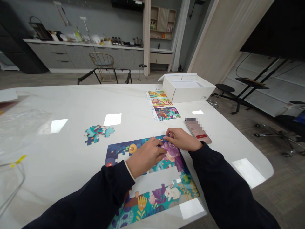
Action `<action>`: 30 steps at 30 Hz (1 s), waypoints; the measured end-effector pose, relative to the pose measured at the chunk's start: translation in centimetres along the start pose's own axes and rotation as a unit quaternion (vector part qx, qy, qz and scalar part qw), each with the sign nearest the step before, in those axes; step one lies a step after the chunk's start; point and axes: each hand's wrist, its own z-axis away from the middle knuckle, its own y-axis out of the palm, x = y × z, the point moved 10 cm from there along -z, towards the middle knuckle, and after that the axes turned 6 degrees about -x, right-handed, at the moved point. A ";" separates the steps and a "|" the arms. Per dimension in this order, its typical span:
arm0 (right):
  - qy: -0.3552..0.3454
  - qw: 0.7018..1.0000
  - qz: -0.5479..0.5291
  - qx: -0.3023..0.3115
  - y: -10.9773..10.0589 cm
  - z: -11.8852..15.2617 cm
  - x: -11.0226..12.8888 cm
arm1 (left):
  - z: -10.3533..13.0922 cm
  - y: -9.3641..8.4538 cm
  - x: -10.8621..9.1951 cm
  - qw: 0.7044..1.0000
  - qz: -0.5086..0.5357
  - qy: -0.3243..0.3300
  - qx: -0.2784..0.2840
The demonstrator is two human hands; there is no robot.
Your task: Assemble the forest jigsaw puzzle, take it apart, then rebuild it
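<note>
A partly assembled jigsaw puzzle with plants and animals lies on the table, its bare gap running through the middle. Over its upper part is my left hand, fingers bent down and closed at the pieces near the purple figure. My right hand curls at the far right corner, thumb and forefinger closed at the puzzle's edge. Fingertips partly cover the pieces they touch. Left of the puzzle sits a small pile of loose puzzle pieces, several overlapping.
A picture sheet lies beyond the puzzle, beside an open white box. Close to my right hand is a phone. Clear plastic wrapping and a cable with a yellow tie lie at the left of the white table.
</note>
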 end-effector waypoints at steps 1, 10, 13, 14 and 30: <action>-0.001 1.000 0.000 0.000 0.0 0.0 0.0 | 0.0 0.0 0.0 1.000 -0.004 0.002 0.001; -0.001 1.000 0.002 0.003 0.0 0.0 0.0 | 0.0 0.4 -0.2 0.999 -0.025 -0.001 0.025; -0.003 1.000 0.001 0.001 0.0 0.0 0.1 | 0.0 0.3 -0.3 0.999 -0.026 -0.002 0.022; -0.004 1.000 0.000 0.000 0.0 0.0 0.1 | 0.0 0.3 -0.3 0.999 -0.027 -0.003 0.018; -0.003 1.000 -0.003 0.003 0.1 0.0 0.1 | 0.2 0.4 -2.1 0.991 -0.114 0.063 0.035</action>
